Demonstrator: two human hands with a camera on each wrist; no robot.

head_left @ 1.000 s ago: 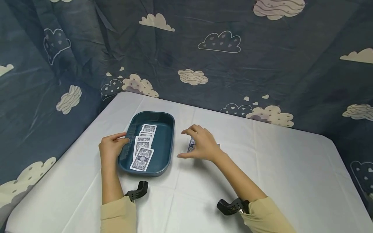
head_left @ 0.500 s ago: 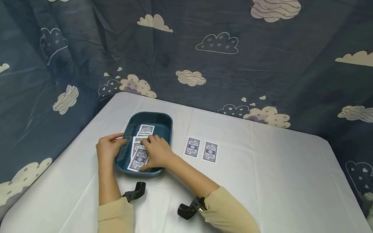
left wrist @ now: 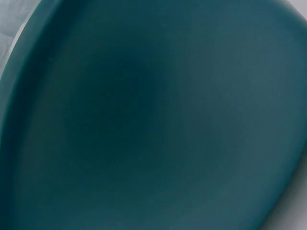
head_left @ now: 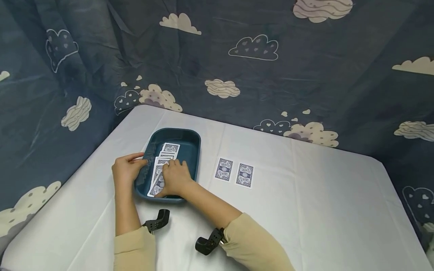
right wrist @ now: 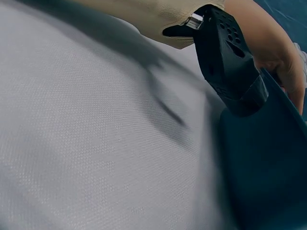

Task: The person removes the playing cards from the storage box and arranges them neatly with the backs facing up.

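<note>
My left hand (head_left: 127,171) pinches the left rim of the dark teal tray (head_left: 192,145) between thumb and fingers. My right hand (head_left: 177,178) reaches down inside it, fingers bent and thumb apart, over the nearest of the overlapping patterned cards (head_left: 171,148); I cannot tell whether it has hold of one. To the tray's right, a left loose card (head_left: 223,169) and a right loose card (head_left: 244,175) lie just apart on the white tabletop (head_left: 332,207).

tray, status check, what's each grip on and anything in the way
Left grip holds tray by left rim. Right grip over cards inside, hold unclear. Two loose cards lie right of tray. Nothing seen blocking.
</note>
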